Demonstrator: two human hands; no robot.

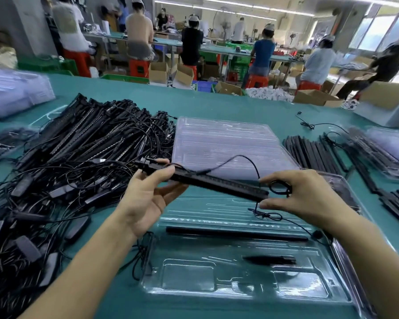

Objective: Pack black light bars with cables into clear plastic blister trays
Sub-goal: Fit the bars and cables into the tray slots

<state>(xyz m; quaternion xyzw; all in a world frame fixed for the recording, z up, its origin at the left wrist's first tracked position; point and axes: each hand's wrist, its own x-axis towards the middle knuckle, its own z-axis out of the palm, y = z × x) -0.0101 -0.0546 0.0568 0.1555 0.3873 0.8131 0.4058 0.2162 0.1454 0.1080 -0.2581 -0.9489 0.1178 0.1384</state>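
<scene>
The left hand grips one end of a black light bar; the right hand pinches its coiled cable at the other end; the bar is held above a clear blister tray.

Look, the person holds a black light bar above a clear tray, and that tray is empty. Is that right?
Not quite: the head view shows the clear tray already has a long black bar lying in it. The light bar is indeed held above the tray.
</scene>
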